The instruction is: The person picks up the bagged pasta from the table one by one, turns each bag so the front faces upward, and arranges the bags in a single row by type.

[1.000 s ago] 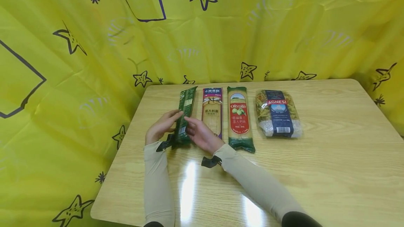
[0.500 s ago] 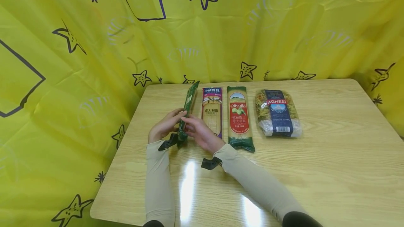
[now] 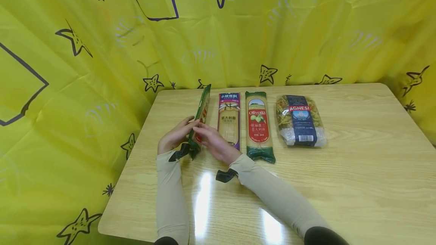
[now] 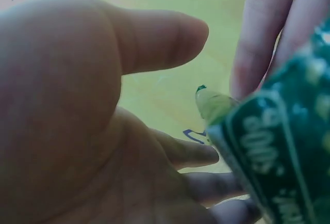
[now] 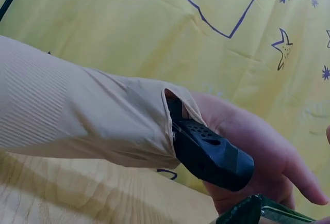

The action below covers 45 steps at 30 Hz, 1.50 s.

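Note:
A green spaghetti packet (image 3: 205, 110) stands tilted on its long edge at the left of the table, its red front turned rightward. My left hand (image 3: 175, 137) lies along its left side. In the left wrist view, the left thumb (image 4: 160, 41) sticks out straight, apart from the packet (image 4: 283, 152), while the straight fingers reach behind it. My right hand (image 3: 218, 143) holds the packet from the right, fingers at its upper edge. In the right wrist view only the packet's green end (image 5: 252, 211) shows, and it hides part of that hand (image 5: 252, 141).
To the right lie a purple-edged pasta packet (image 3: 229, 120), a green-and-red Olivoila spaghetti packet (image 3: 259, 124) and a blue-labelled Agnesi pasta bag (image 3: 301, 120), in a row on the wooden table (image 3: 357, 162). A yellow patterned curtain (image 3: 238, 41) hangs behind the table and on its left.
The green packet has rolled between both hands, from its green back showing, through edge-on, to its red front showing. My right fingers have shifted slightly left. The other pasta packs have stayed put.

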### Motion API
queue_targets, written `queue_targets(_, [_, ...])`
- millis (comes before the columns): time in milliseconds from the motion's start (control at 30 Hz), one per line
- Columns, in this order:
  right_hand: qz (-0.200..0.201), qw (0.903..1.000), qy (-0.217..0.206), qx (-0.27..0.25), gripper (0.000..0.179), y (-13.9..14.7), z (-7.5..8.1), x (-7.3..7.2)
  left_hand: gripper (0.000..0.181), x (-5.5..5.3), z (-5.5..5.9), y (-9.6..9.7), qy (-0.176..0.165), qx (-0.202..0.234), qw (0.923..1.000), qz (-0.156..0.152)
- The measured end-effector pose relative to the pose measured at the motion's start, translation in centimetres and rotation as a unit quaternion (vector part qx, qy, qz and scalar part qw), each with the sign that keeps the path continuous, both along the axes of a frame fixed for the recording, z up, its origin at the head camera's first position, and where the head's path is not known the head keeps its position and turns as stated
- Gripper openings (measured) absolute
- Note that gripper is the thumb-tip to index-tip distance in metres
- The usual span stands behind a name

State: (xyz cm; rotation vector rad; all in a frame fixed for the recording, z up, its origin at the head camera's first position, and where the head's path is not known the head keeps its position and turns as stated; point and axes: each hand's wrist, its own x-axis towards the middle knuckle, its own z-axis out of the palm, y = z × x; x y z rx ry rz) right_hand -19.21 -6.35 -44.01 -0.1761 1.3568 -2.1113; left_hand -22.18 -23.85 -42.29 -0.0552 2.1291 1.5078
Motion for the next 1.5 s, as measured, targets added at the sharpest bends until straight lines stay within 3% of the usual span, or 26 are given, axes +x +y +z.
queue_targets(300, [0.024,0.9994,0.02,0.014,0.073,-0.2,-0.4,0.2,0.078,0.0,0.0,-0.4,-0.004,0.0,0.9999,-0.014])
queue_targets(600, [0.043,0.9976,0.047,0.025,0.074,-0.3,-0.5,0.1,0.082,-0.3,0.1,-0.7,-0.009,0.0,0.9999,-0.005])
queue_targets(933, [0.067,0.9936,0.064,0.065,0.08,-0.8,-0.6,0.4,0.081,0.2,0.5,-1.4,-0.006,-0.045,0.9988,-0.02])
queue_targets(1067, [0.081,0.9909,0.08,0.072,0.079,-1.0,-0.7,0.6,0.078,0.5,0.4,-1.8,0.007,-0.041,0.9989,-0.02])
queue_targets(1300, [0.109,0.9858,0.114,0.058,0.075,-1.5,-1.2,0.9,0.068,0.5,0.0,-2.4,0.018,0.004,0.9996,-0.022])
queue_targets(1500, [0.107,0.9869,0.114,0.039,0.072,-1.6,-1.6,1.0,0.066,0.8,-0.3,-3.0,0.03,-0.009,0.9993,-0.023])
